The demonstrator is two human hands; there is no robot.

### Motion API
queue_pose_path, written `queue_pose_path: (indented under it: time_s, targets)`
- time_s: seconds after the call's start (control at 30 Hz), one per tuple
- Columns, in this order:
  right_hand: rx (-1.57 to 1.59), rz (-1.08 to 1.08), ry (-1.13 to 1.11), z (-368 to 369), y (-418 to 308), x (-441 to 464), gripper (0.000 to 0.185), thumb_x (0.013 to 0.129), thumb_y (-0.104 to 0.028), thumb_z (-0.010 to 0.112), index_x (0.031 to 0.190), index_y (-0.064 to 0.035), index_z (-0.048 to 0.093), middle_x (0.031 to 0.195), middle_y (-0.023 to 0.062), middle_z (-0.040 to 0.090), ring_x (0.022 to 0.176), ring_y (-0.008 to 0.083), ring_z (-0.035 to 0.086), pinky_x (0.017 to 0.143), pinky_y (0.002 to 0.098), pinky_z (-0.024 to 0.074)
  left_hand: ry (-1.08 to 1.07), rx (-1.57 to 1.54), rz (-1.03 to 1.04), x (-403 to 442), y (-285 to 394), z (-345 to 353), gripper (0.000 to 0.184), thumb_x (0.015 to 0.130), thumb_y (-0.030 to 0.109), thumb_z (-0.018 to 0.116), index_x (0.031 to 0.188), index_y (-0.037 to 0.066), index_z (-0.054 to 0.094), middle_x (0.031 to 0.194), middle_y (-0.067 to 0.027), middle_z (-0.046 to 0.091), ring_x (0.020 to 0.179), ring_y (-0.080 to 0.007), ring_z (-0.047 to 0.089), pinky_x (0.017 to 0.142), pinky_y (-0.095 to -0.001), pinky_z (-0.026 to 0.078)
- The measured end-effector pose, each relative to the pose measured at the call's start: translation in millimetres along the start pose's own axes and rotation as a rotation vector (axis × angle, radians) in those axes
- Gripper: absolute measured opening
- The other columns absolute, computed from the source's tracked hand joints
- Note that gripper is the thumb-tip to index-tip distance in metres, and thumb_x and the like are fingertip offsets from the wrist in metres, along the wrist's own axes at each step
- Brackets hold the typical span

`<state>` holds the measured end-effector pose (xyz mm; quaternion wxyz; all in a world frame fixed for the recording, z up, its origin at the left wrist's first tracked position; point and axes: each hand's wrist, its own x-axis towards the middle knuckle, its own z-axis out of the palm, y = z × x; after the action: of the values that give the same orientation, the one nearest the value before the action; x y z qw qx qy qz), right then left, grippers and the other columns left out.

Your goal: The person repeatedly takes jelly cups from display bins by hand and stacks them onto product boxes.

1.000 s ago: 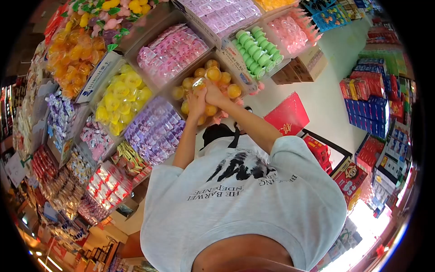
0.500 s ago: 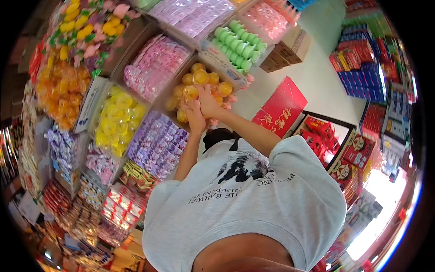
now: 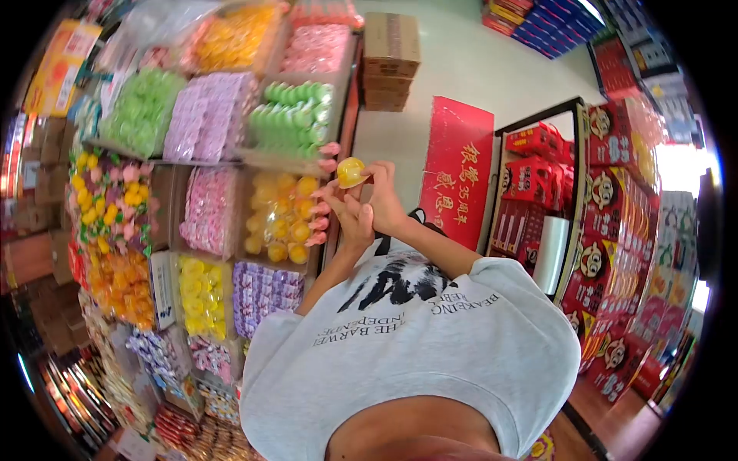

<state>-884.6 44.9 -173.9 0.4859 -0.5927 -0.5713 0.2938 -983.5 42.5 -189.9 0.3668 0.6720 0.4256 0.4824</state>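
Ball [image 3: 350,173], yellow and glossy, is the item in hand, observed in the head view, the only one supplied. It stands clear of the bin [image 3: 241,215], just beyond that bin's right edge. The right hand [image 3: 387,201] has it pinched at its right side between thumb and fingers. The left hand [image 3: 355,223] lies below and to the left, fingers partly extended, tips close to the lower side of the ball; whether they bear on it cannot be told.

Compared with half a second ago, the position has changed: both hands were then inside the bin, over the yellow-orange balls [image 3: 278,230], and are now out of it, nearer the body. The view has also turned, so that the bin sits further left and the red board [image 3: 457,169], printed with Chinese characters and "35", shows more upright.

Surroundings noted: pink pieces [image 3: 317,224] line the right edge of the bin, next to the left hand. Green packs [image 3: 290,127] lie beyond the bin, pink packets [image 3: 207,211] to its left and purple packets [image 3: 265,296] on its near side. Stacked cartons [image 3: 390,46] stand on the floor past the display
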Motion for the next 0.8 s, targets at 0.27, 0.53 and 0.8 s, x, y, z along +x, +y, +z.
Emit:
queue_pose_path:
  time_s: [0.27, 0.53, 0.8]
  targets:
    - [-0.026, -0.122, 0.354, -136.8, 25.3, -7.9, 0.054, 0.079, -0.025, 0.081, 0.108, -0.0046, 0.041, 0.125, 0.0249, 0.038, 0.114, 0.0384, 0.045, 0.098, 0.0459, 0.0416, -0.163, -0.305, 0.094, 18.0, 32.5, 127.4, 0.074, 0.085, 0.027, 0.061, 0.135, -0.007, 0.019, 0.128, -0.0196, 0.033, 0.114, -0.0269, 0.042, 0.103, -0.0425, 0.033]
    - [-0.241, -0.064, 0.834, -263.0, 44.7, -53.6, 0.045, 0.079, -0.020, 0.082, 0.101, -0.0047, 0.046, 0.128, 0.0237, 0.042, 0.109, 0.0319, 0.050, 0.086, 0.0394, 0.0474, -0.553, -0.279, 0.461, 27.4, 96.1, 247.0, 0.065, 0.091, 0.029, 0.054, 0.137, -0.011, 0.031, 0.137, -0.0199, 0.033, 0.123, -0.0300, 0.042, 0.110, -0.0451, 0.030]
    - [-0.310, 0.033, 1.161, -331.1, 68.2, -74.8, 0.043, 0.082, -0.018, 0.079, 0.104, -0.0060, 0.044, 0.132, 0.0218, 0.041, 0.114, 0.0297, 0.052, 0.089, 0.0379, 0.0487, -0.949, -0.534, 0.278, 18.7, 125.8, 340.8, 0.046, 0.092, 0.026, 0.052, 0.119, -0.009, 0.067, 0.142, -0.0234, 0.028, 0.139, -0.0394, 0.026, 0.115, -0.0480, 0.024]
